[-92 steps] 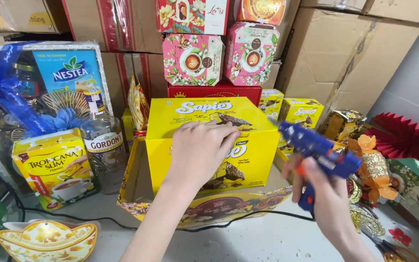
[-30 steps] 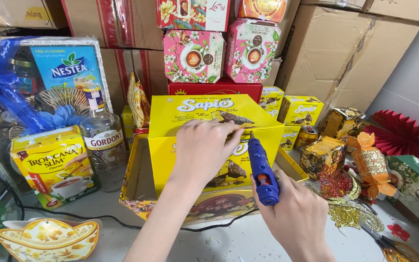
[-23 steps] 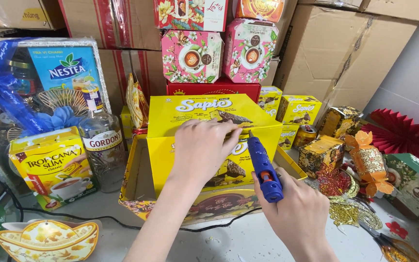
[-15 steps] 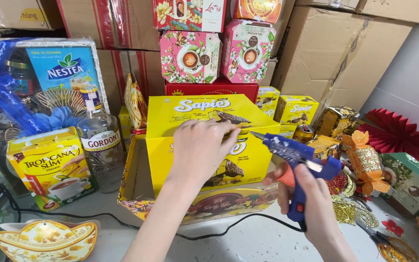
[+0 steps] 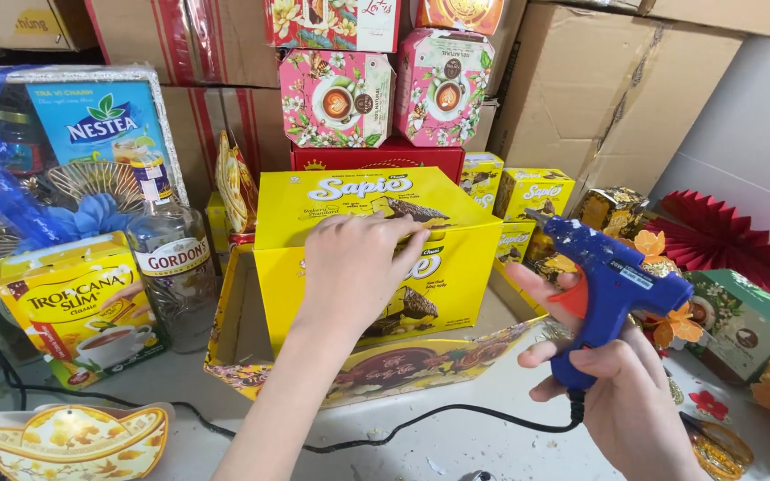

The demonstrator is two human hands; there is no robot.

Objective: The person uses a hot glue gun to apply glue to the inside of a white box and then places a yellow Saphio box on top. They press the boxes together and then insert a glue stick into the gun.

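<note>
Crowded tabletop [image 5: 492, 428]: left hand [image 5: 354, 267] on yellow box [image 5: 456, 276]

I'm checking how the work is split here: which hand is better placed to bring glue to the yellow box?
Right. The right hand grips the blue glue gun, while the left hand presses the yellow box.

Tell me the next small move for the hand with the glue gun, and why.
Probably swing the nozzle left toward the yellow box. The right hand grips the blue glue gun with its tip aimed left but clear of the box, while the left hand presses the box steady inside the gold tray.
</note>
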